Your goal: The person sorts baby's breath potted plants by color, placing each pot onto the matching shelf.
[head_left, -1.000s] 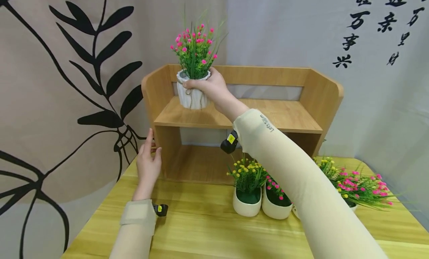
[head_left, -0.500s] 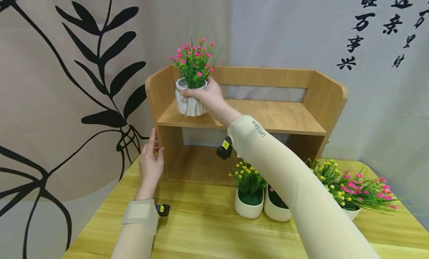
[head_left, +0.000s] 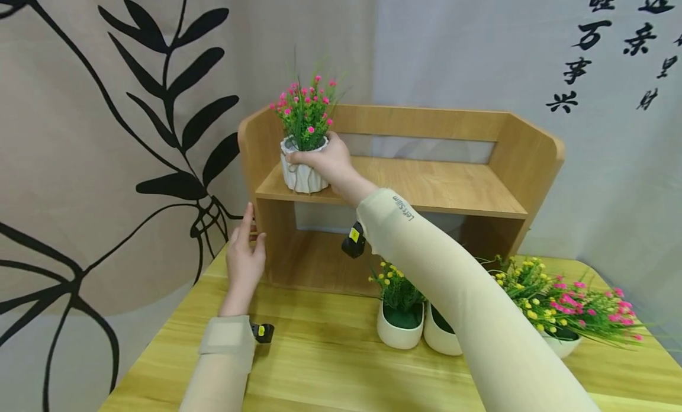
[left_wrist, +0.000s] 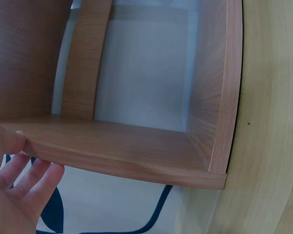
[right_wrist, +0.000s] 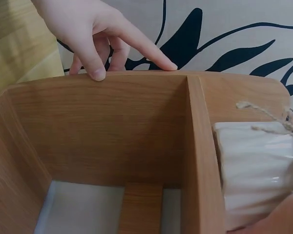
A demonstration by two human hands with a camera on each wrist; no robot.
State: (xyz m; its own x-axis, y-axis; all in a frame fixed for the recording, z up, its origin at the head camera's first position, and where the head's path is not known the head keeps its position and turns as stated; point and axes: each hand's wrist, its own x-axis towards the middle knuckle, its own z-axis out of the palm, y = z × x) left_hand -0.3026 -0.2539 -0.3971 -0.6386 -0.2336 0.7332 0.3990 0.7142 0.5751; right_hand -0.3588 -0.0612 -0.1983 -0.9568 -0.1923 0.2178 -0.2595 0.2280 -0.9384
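Note:
My right hand grips the potted pink flowers round the upper part of their white ribbed pot. The pot stands upright at the left end of the upper level of a wooden shelf. Twine is tied round the white pot, seen close beside the shelf board in the right wrist view. My left hand rests against the shelf's left side panel, index finger stretched along its edge. In the left wrist view, the thumb of that hand touches the panel's front edge, with several fingers outside it.
Potted yellow flowers and another white pot stand on the wooden table before the shelf. More yellow flowers and pink flowers stand at the right, partly behind my right sleeve. A curtain hangs behind.
My right hand has lowered the potted pink flowers from above the upper shelf level down to its left end. My left hand stays at the side panel. The head view has shifted slightly.

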